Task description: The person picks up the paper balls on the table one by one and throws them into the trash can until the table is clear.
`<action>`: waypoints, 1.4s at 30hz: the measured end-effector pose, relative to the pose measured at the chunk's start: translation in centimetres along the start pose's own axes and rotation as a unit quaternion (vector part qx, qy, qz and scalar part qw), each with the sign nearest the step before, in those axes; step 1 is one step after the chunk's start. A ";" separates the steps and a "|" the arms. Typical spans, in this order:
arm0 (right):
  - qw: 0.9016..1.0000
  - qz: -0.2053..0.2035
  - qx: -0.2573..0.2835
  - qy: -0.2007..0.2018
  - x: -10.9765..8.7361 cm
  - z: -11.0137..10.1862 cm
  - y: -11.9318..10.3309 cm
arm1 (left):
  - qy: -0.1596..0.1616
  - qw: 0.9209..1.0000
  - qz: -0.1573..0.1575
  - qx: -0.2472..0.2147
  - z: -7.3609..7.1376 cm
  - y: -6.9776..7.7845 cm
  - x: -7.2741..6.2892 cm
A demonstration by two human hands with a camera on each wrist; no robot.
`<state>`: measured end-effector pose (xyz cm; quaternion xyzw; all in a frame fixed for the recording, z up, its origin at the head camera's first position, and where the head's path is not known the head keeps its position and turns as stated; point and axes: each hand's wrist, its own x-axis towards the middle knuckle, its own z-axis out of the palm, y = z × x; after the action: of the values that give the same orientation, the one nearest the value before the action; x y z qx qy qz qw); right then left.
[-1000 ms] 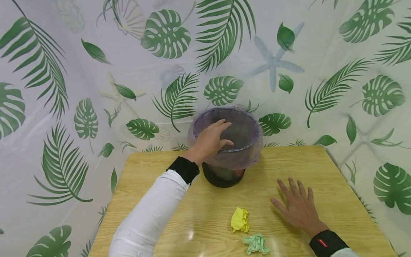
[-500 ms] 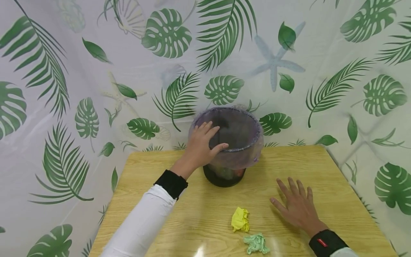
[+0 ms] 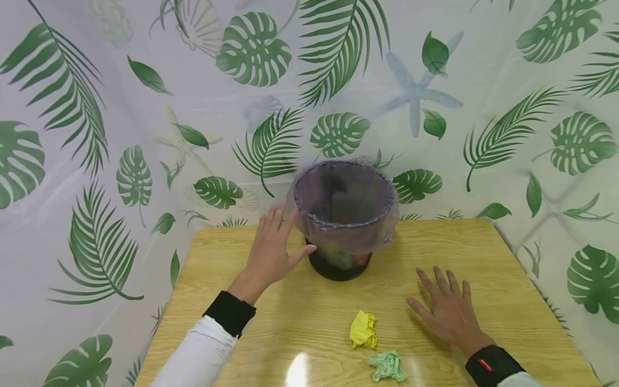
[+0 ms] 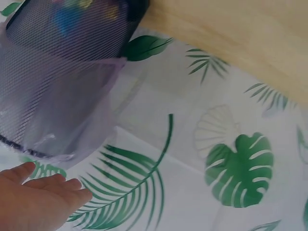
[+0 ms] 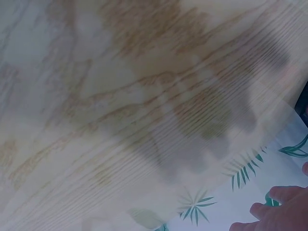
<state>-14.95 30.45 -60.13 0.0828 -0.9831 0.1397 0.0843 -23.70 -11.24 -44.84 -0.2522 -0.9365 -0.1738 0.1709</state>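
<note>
A black mesh waste bin [image 3: 340, 266] stands upright near the back of the table, with a thin purple bag [image 3: 348, 239] folded over its rim. At its left side is my left hand [image 3: 271, 252], fingers spread and nothing held, fingertips right by the bag. In the left wrist view the mesh bin [image 4: 72, 33] shows some coloured scraps inside, and my left hand [image 4: 38, 202] appears below the rim. My right hand [image 3: 450, 314] lies spread over the table's right part, holding nothing. Between the hands and nearer me lie a crumpled yellow paper [image 3: 363, 329] and a crumpled green paper [image 3: 388, 366].
The wood-grain table [image 3: 217, 269] ends at the back against a white leaf-patterned sheet [image 3: 193, 107], which also hangs along both sides. The bin stands close to that back sheet.
My left hand has drawn back from over the bin's mouth, moving left and down to the bin's outer side. The right hand and both crumpled papers have stayed put.
</note>
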 end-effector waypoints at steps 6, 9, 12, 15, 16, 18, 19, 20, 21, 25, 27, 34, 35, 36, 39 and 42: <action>1.000 -0.003 -0.002 0.003 0.0 -0.3 -0.3 | -0.040 0.999 -0.037 0.004 1.6 -1.9 -3.2; 1.000 -0.003 -0.003 0.003 0.0 -0.5 -0.5 | -0.063 0.996 -0.056 0.001 2.5 -2.6 -4.8; 1.000 -0.003 -0.003 0.003 0.0 -0.5 -0.5 | -0.075 0.995 -0.066 0.009 3.5 -3.4 -6.3; 1.000 -0.003 -0.001 0.001 0.0 -0.5 -0.5 | -0.081 0.994 -0.076 0.012 4.5 -4.1 -7.8; 1.000 -0.004 -0.001 -0.001 0.0 -0.5 -0.5 | -0.082 0.993 -0.080 0.016 4.8 -4.4 -8.2; 1.000 -0.005 0.000 -0.004 0.0 -0.5 -0.5 | -0.086 0.992 -0.088 0.017 5.4 -4.8 -9.1; 1.000 -0.005 0.000 -0.006 0.0 -0.4 -0.5 | -0.089 0.991 -0.093 0.018 5.7 -5.0 -9.5; 1.000 -0.006 0.002 -0.007 -0.1 -0.4 -0.5 | -0.094 0.990 -0.098 0.020 5.9 -5.2 -9.9; 1.000 -0.007 0.002 -0.006 -0.1 -0.4 -0.5 | -0.096 0.990 -0.102 0.023 6.2 -5.4 -10.3; 1.000 -0.012 0.002 -0.003 0.0 -0.4 -0.7 | -0.106 0.987 -0.120 0.021 7.0 -6.2 -11.7; 1.000 -0.015 0.002 0.000 0.0 -0.5 -0.7 | -0.109 0.986 -0.128 0.021 7.3 -6.7 -12.2; 1.000 -0.014 0.003 -0.010 0.0 -0.8 -1.2 | -0.122 0.982 -0.146 0.023 7.7 -7.4 -13.5; 1.000 -0.015 0.005 -0.011 0.0 -0.9 -1.4 | -0.120 0.982 -0.144 0.027 7.7 -7.4 -13.6; 1.000 -0.016 0.008 -0.013 0.0 -1.0 -1.6 | -0.118 0.982 -0.143 0.029 7.7 -7.3 -13.6; 1.000 -0.023 0.013 -0.014 0.0 -1.5 -2.5 | -0.116 0.983 -0.141 0.035 7.8 -7.3 -13.7; 0.999 -0.027 0.021 -0.018 -0.1 -1.8 -3.7 | -0.111 0.984 -0.138 0.034 7.9 -7.2 -13.7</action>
<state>-13.93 27.50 -57.48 0.1137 -0.9787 0.1565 0.0688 -18.19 -19.53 -59.08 -0.1327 -0.9807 -0.1348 0.0486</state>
